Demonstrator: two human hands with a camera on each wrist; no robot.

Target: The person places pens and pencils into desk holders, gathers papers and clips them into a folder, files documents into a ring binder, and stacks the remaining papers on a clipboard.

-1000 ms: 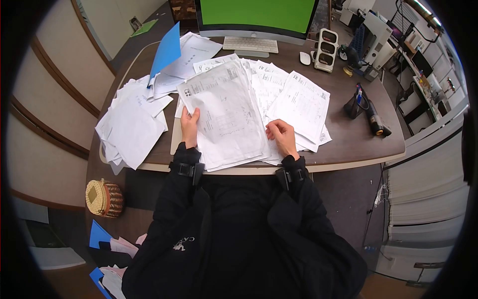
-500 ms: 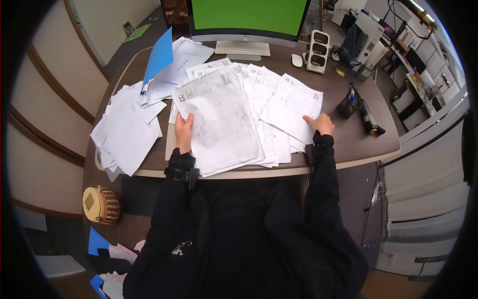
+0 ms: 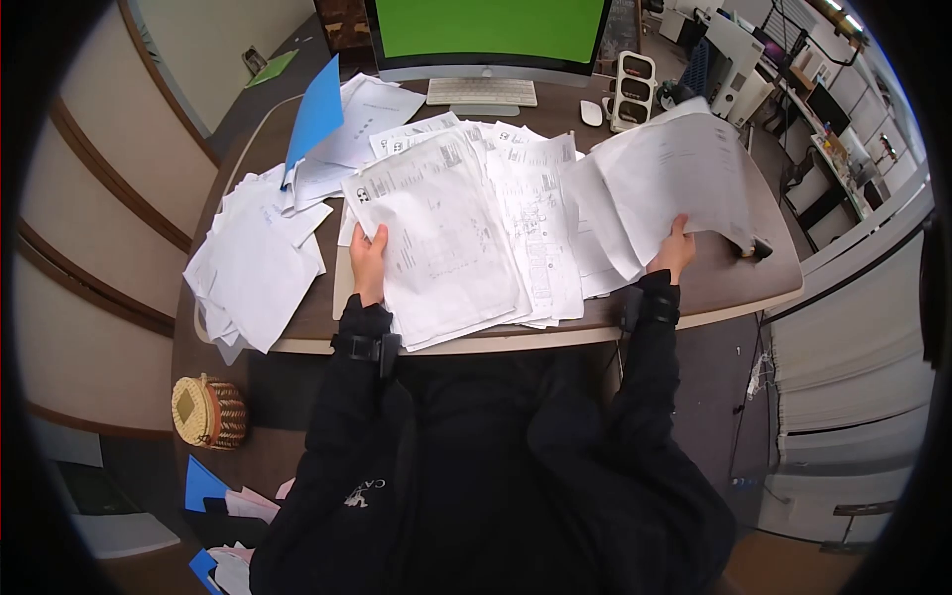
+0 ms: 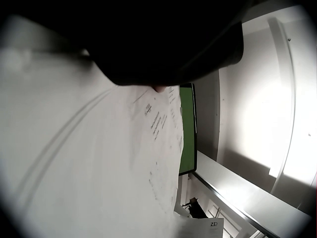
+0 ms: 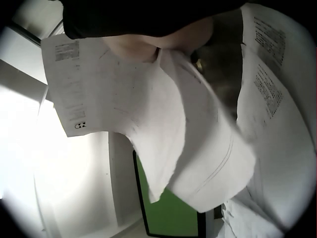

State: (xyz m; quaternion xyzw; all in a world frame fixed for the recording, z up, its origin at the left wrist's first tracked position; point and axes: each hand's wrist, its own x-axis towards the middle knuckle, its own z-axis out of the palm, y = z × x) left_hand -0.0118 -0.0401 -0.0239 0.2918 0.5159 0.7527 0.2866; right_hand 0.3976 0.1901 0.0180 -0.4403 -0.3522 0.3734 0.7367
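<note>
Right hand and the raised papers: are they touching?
Touching. The head view shows the right hand gripping the raised papers by their near edge; the right wrist view also shows them held.

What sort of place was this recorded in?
Most likely an office: there is a desk with a large screen, a keyboard and many loose printed papers spread across it.

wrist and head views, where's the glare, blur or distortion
Head: corners black, desk looks bowed, likely by the lens, print on the lifted papers soft. Left wrist: glare at right, nearest paper blurred. Right wrist: white glare at lower left.
</note>
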